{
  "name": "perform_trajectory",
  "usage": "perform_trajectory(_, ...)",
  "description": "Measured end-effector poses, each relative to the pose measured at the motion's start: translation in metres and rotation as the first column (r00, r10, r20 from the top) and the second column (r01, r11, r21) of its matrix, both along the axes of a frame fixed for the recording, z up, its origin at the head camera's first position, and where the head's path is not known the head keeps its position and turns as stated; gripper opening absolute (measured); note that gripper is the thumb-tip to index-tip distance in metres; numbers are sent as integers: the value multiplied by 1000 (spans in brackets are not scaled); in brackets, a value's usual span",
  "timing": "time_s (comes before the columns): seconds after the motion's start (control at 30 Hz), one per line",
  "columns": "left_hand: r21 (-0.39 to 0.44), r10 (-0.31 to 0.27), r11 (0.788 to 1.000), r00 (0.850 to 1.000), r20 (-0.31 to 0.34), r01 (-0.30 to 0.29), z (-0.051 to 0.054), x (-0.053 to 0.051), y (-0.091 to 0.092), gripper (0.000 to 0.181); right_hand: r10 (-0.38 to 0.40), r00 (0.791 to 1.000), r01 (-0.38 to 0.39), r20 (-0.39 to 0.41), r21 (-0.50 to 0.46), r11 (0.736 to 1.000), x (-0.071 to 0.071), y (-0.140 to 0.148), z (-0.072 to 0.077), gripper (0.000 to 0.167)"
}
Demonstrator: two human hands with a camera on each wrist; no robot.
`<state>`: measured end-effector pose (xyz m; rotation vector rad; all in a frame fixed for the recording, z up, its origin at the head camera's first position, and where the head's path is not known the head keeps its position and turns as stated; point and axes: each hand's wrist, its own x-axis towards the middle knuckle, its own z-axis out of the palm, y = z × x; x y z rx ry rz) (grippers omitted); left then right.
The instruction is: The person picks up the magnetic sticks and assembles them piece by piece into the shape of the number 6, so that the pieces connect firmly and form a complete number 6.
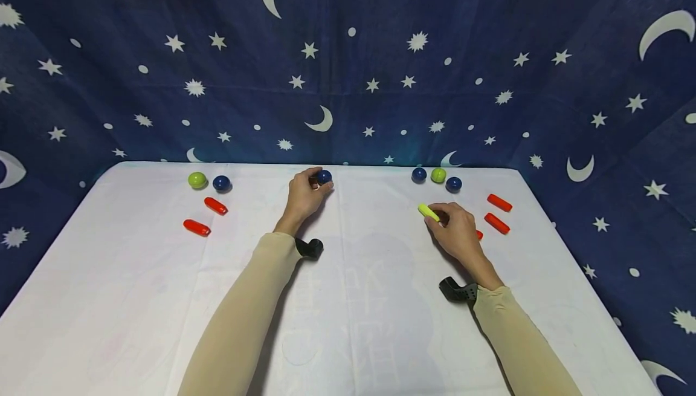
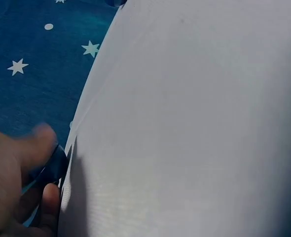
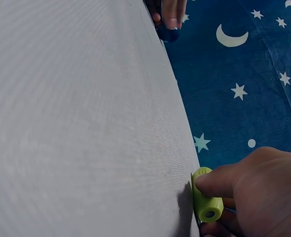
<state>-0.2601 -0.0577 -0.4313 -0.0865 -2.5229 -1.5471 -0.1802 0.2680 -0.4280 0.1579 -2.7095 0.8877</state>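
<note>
My left hand (image 1: 306,195) pinches a dark blue ball (image 1: 324,176) between thumb and fingers, near the table's far edge. In the left wrist view the thumb is blurred beside the blue ball (image 2: 55,165). Farther right, my right hand (image 1: 455,228) holds a short yellow-green cylinder (image 1: 428,212) by its sides. The right wrist view shows the cylinder (image 3: 207,197) with a small dark round spot in its near end. A red cylinder (image 1: 480,235) is mostly hidden behind the right hand.
At left lie a green ball (image 1: 197,180), a blue ball (image 1: 222,184) and two red cylinders (image 1: 197,227). At right are two blue balls (image 1: 454,185), a green ball (image 1: 438,175) and two more red cylinders (image 1: 497,223). A starry dark blue cloth (image 1: 348,63) hangs behind the white table (image 1: 130,311).
</note>
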Motion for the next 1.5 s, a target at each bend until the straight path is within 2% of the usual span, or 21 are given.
perform_trajectory(0.3,-12,49,999,998,-30,-49,-5,2,-2,40,6,1000,-6,0,1,1000,-2,0,-2,27)
perform_trajectory(0.53,-5,44,999,998,-33,-44,-5,3,-2,40,23,1000,-23,6,-17,1000,-2,-1,2,27)
perform_trajectory(0.77,-4,46,999,998,-32,-46,-5,3,-2,41,89,995,-86,35,-61,994,-9,-10,7,28)
perform_trajectory(1.07,-10,50,999,998,-50,-50,-8,2,0,40,171,982,-161,75,-122,979,-34,-31,10,28)
perform_trajectory(1.27,-19,50,998,998,-49,-51,-8,2,0,40,228,966,-209,120,-149,966,-57,-54,12,26)
perform_trajectory(1.5,-19,47,999,998,-38,-48,-8,2,0,40,301,945,-278,127,-173,945,-81,-82,14,25)
